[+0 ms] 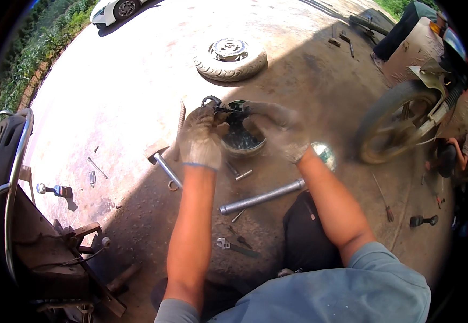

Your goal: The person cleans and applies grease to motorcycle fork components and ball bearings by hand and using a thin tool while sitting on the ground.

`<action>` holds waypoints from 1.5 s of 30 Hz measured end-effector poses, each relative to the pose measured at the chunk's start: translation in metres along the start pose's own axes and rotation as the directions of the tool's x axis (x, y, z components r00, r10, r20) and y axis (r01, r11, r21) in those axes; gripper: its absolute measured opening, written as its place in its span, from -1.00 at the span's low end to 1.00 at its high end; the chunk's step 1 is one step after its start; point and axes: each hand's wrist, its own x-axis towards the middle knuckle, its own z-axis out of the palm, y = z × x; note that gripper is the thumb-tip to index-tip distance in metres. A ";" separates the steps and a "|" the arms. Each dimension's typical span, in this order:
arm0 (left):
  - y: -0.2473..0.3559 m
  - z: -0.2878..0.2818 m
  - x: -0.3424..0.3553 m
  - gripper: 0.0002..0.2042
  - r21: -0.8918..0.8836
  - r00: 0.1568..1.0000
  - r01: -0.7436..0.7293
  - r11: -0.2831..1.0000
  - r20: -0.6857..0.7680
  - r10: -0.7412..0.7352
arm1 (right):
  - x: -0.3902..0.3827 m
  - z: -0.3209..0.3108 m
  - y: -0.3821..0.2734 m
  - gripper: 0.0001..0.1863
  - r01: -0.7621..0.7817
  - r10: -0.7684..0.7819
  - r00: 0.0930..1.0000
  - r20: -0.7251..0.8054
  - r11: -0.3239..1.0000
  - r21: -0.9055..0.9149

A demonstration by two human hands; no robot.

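Note:
Both hands wear dirty pale work gloves and meet over a round, dark basin with a pale rim and a shiny, wet-looking inside. My left hand is closed around a small dark part with a looped end sticking up. Its exact kind cannot be made out. The fingers of my right hand close on the part's other end, somewhat blurred by motion. Below the hands lie a hammer, a long metal tube and a short T-shaped tool. A second round, greenish shiny thing sits beside my right wrist.
A loose wheel with tyre lies ahead. To the right stands a motorcycle with its front wheel; other people are near it. An adjustable wrench, a screwdriver and power tools lie around. A metal-framed seat stands left.

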 end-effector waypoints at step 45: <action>0.015 0.010 -0.009 -0.59 -0.195 0.971 -0.034 0.980 0.225 0.079 | -0.003 0.020 -0.006 -0.74 -0.105 0.105 0.994 0.007 0.993 0.049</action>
